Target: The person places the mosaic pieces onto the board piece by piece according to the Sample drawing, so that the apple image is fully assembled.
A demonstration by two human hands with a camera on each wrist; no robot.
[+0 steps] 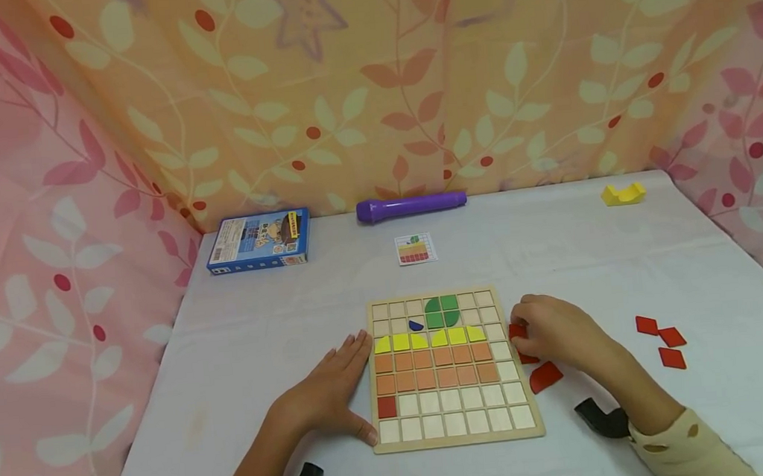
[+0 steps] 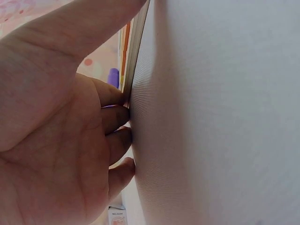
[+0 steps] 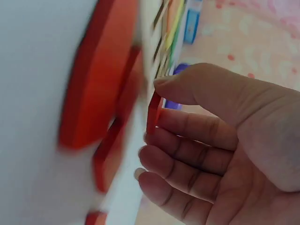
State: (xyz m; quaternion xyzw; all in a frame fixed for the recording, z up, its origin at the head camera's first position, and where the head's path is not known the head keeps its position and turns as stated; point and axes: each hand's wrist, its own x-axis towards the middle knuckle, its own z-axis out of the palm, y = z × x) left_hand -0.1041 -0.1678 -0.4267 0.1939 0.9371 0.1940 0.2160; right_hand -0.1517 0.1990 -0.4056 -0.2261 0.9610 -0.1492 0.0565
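A wooden grid board (image 1: 458, 440) lies on the table with orange, yellow, green and blue pieces and one red square (image 1: 387, 407) set in its cells. Along the board's left edge rests my left hand (image 1: 323, 392), thumb and fingers spread straight and touching the frame. Just off the right edge, my right hand (image 1: 555, 329) pinches a red tile (image 3: 154, 112) between thumb and fingers; its full outline is partly hidden. Below that hand lies a red piece with one rounded corner (image 1: 546, 377). More red pieces (image 3: 101, 79) show close by in the right wrist view.
Three red diamonds (image 1: 672, 358) lie farther right. Behind the board are a small pattern card (image 1: 415, 249), a purple microphone-shaped object (image 1: 411, 206) and a blue box (image 1: 259, 241). A yellow notched block (image 1: 623, 194) sits at the back right. Patterned curtains (image 1: 369, 82) border the table.
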